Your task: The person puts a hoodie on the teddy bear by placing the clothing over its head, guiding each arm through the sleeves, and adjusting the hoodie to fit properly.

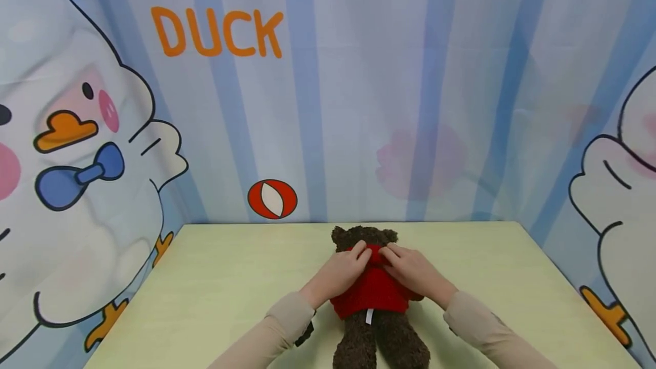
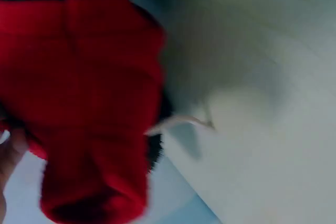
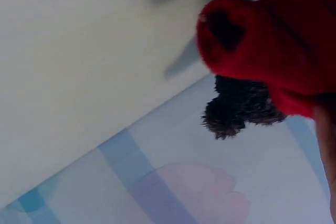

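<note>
A dark brown teddy bear point(image 1: 402, 337) in a red top point(image 1: 376, 295) lies on the table, head toward the back wall. Its face does not show, and a small white tag point(image 1: 369, 316) sticks out below the hem. My left hand point(image 1: 338, 272) pinches the top near the neck from the left. From the other side, my right hand point(image 1: 416, 271) grips the cloth by the collar. In the left wrist view, a thumb or finger point(image 2: 18, 141) touches the red cloth, beside a sleeve. The right wrist view shows a sleeve point(image 3: 247, 40) with a dark opening, beside the bear's furry head point(image 3: 236, 108).
The pale yellow table point(image 1: 230, 283) extends to both sides of the bear. Behind it hangs a blue-striped printed cloth point(image 1: 348, 101), with duck pictures on the side walls. A thin pale strip point(image 2: 181, 120) shows beside the top in the left wrist view.
</note>
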The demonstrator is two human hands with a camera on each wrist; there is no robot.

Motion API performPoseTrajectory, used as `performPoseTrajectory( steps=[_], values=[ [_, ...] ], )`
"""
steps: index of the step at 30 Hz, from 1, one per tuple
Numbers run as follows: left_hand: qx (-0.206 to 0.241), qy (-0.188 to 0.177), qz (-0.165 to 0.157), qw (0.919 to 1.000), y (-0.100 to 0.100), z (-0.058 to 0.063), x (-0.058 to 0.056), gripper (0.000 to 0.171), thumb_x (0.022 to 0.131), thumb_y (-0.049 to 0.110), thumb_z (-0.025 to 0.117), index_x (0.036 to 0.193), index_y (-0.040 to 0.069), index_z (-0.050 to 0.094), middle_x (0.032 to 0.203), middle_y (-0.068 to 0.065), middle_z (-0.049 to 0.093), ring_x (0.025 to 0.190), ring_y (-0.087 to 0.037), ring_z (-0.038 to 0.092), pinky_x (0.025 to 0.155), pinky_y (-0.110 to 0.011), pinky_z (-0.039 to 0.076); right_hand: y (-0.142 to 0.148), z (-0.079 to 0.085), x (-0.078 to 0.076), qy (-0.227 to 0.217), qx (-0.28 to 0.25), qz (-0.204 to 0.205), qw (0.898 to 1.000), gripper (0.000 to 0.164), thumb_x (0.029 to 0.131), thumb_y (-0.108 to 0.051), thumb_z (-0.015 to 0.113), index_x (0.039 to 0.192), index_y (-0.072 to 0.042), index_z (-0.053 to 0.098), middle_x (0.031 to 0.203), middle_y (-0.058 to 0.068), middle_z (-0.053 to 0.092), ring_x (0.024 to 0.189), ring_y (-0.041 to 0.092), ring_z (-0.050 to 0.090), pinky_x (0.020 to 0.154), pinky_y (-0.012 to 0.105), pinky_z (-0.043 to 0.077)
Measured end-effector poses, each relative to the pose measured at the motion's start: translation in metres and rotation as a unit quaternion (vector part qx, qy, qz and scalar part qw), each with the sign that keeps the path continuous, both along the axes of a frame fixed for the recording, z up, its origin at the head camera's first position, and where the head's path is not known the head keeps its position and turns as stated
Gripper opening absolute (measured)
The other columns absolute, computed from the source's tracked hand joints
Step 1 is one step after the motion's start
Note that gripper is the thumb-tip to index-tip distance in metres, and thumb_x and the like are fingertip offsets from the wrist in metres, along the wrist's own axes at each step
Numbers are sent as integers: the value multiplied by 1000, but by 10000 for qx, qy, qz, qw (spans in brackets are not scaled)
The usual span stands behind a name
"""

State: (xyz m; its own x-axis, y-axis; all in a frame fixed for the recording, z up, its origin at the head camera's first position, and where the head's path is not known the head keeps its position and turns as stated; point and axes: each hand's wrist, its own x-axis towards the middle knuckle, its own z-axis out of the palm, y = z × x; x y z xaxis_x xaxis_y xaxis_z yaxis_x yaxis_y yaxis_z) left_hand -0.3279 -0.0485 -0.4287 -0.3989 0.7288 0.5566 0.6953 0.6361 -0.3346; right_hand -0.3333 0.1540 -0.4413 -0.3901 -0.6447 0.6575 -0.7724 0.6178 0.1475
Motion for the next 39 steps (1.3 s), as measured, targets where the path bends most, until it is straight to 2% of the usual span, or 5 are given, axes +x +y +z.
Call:
performPoseTrajectory(
  steps=[13,27,34,36,39],
  values=[
    [553,-125,527,9970,3,-13,6,28,82,33,61,100,13,56,94,-2,54,78,-15,48,60,-25,43,-8,-12,-3,-2315,-1947,-1315,9440,23,69,5,54,80,-15,55,57,-3,45,46,6,30,44,19,24],
    [-1463,1066,501,9822,-12,-12,6,11,87,17,57,96,13,54,93,-2,56,68,-10,54,54,-18,46,10,-24,5,1909,265,-434,9803,42,98,-8,14,85,-1,54,77,11,51,61,18,50,44,24,43],
    [-353,429,-125,9984,-25,-23,1,6,87,11,45,84,14,48,82,0,48,62,-11,42,54,-20,37,20,-19,0,-211,-42,352,9991,26,97,-19,31,92,-11,55,89,7,51,63,11,47,48,17,39],
    [797,-1251,-333,9884,-27,-22,-1,8,83,7,46,78,13,48,80,0,46,64,-10,38,55,-19,33,27,-16,-3,-2363,-944,869,9632,25,96,-20,36,99,-7,57,97,12,52,69,11,50,52,18,42],
    [2587,-3404,-315,9034,-26,-17,-7,16,86,7,44,71,11,50,78,-1,46,69,-9,37,61,-21,32,35,-13,-8,-4893,-2560,1105,8263,33,96,-21,37,113,2,52,116,23,50,85,12,57,62,27,50]
  ],
)
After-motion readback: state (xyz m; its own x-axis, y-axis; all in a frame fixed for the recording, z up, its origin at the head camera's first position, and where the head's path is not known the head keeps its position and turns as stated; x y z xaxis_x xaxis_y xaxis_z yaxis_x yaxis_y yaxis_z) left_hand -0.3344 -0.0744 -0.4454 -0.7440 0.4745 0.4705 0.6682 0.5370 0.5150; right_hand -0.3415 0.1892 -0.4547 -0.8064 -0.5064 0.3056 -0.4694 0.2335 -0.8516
